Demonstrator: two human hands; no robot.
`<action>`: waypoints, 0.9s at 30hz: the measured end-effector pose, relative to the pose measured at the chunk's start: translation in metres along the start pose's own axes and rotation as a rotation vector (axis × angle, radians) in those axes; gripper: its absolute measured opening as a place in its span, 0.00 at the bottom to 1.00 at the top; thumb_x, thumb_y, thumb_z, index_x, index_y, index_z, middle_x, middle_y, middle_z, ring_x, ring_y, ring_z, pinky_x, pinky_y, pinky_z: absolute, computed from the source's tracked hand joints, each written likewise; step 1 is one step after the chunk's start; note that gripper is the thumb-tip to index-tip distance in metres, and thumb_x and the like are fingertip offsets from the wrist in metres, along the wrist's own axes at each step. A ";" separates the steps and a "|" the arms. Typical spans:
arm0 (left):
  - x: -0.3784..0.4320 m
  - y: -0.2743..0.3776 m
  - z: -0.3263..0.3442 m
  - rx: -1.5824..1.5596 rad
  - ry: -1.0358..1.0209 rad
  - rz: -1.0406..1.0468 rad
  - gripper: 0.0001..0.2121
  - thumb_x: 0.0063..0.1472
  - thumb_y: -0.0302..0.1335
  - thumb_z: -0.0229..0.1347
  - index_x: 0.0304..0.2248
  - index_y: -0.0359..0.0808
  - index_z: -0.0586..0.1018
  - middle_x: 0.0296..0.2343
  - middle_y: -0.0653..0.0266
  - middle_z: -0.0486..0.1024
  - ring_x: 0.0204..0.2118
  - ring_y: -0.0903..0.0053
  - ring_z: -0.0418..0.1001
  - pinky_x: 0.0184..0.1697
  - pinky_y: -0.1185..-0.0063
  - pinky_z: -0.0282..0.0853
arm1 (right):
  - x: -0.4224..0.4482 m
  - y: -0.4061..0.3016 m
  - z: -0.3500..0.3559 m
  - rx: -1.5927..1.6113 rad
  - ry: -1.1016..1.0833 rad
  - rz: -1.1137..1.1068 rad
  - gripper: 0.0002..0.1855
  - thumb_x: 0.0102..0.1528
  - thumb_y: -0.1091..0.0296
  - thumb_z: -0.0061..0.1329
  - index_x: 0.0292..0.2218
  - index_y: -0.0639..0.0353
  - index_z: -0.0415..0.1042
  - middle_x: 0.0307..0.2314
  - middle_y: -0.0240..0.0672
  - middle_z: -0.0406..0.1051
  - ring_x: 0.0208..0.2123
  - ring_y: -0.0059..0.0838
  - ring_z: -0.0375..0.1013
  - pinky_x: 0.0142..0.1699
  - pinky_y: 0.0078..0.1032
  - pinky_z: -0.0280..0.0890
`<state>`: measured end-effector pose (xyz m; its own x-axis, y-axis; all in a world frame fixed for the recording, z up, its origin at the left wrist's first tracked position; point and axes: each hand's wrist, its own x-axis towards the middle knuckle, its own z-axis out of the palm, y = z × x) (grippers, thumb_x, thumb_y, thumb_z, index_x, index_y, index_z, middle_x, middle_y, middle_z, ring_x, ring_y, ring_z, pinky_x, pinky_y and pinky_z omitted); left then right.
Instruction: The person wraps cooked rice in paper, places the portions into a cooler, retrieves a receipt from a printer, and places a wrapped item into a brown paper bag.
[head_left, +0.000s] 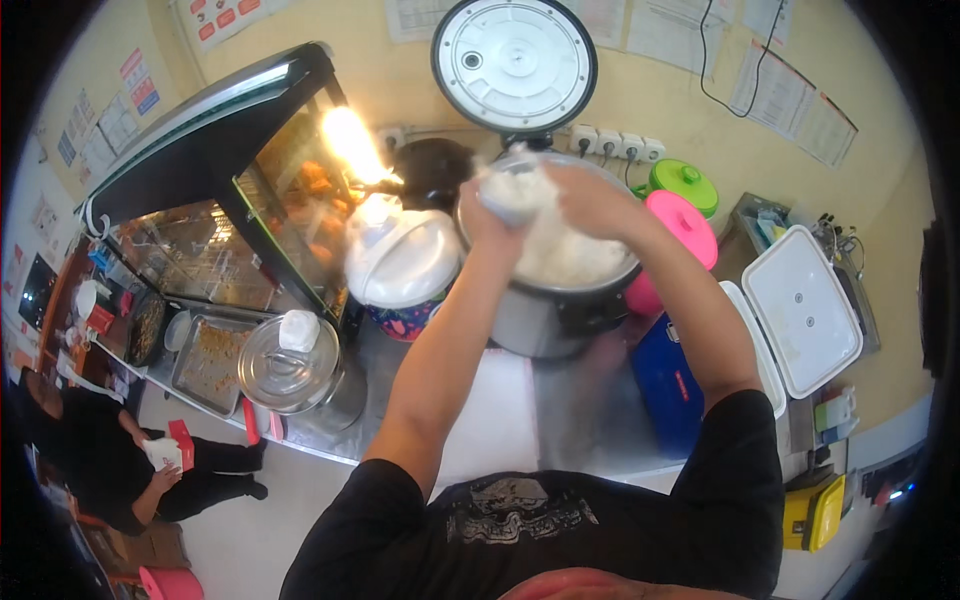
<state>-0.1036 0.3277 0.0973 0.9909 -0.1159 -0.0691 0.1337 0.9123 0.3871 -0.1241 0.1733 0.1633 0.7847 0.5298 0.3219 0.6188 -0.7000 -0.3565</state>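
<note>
A large rice cooker (529, 322) stands before me with its round lid (517, 64) raised and white rice (570, 259) inside. Over the pot, my left hand (491, 221) is closed around a small bowl (510, 201) filled with rice. My right hand (589, 196) is at the bowl's right side, its fingers bent and blurred; whether it grips a utensil cannot be told. White sheets of paper (491, 412) lie on the steel counter just in front of the cooker.
Left are a lidded white tub (405, 259), a steel pot (289, 364), a tray (214, 360) and a lit glass food warmer (202, 255). Right are pink (682, 225) and green (684, 187) lidded containers and a blue cooler box (664, 390). Another person (97, 450) stands far left, holding a box.
</note>
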 end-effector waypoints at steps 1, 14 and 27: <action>-0.005 -0.002 0.000 -0.012 0.066 -0.020 0.20 0.53 0.47 0.46 0.41 0.43 0.72 0.38 0.64 0.72 0.38 0.67 0.72 0.43 0.67 0.69 | -0.002 0.004 0.010 -0.021 -0.051 -0.024 0.33 0.46 0.82 0.38 0.56 0.69 0.57 0.44 0.59 0.67 0.49 0.50 0.66 0.55 0.36 0.58; -0.014 0.027 0.005 0.101 -0.028 -0.192 0.19 0.50 0.47 0.51 0.40 0.47 0.74 0.38 0.67 0.72 0.40 0.71 0.70 0.37 0.71 0.68 | -0.017 -0.017 0.005 -0.150 -0.142 0.077 0.44 0.41 0.87 0.41 0.61 0.58 0.51 0.39 0.57 0.70 0.43 0.51 0.70 0.47 0.37 0.64; -0.013 -0.016 -0.028 0.268 0.041 0.190 0.18 0.56 0.45 0.49 0.41 0.42 0.72 0.36 0.65 0.73 0.39 0.72 0.73 0.37 0.69 0.70 | -0.031 -0.031 0.067 0.167 0.043 0.111 0.30 0.48 0.76 0.44 0.53 0.73 0.60 0.41 0.61 0.69 0.46 0.53 0.69 0.51 0.35 0.63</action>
<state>-0.1190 0.3253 0.0657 0.9977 0.0678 -0.0074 -0.0483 0.7795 0.6245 -0.1651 0.2111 0.1057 0.8482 0.4304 0.3087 0.5291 -0.6617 -0.5312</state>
